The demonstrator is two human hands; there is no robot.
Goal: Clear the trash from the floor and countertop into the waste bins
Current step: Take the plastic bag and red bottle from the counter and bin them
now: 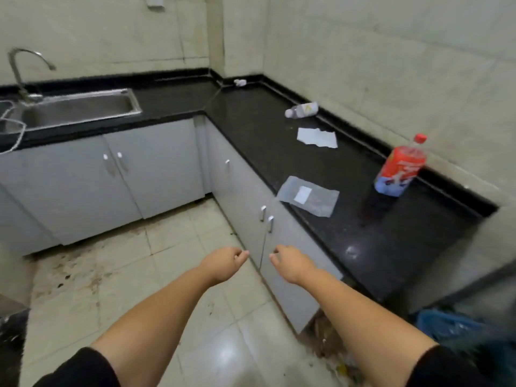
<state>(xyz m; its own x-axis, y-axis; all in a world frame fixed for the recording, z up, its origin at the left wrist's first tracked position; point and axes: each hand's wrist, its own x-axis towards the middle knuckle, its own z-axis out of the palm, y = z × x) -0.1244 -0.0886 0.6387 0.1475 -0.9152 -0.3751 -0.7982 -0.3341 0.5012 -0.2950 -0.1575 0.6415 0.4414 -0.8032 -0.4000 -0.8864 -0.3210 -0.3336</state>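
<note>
Both hands empty, loosely curled: left hand (223,263), right hand (290,263). Nearest trash, plastic bag (308,195), lies at one o'clock, closer to the right hand.

A red bottle (401,167) and a flat plastic bag (308,195) stand apart on the countertop (391,241), with bare counter between them.

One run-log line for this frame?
hands: left, right empty, over floor | countertop: red bottle upright, clear bottle lying, paper, plastic bag
</note>
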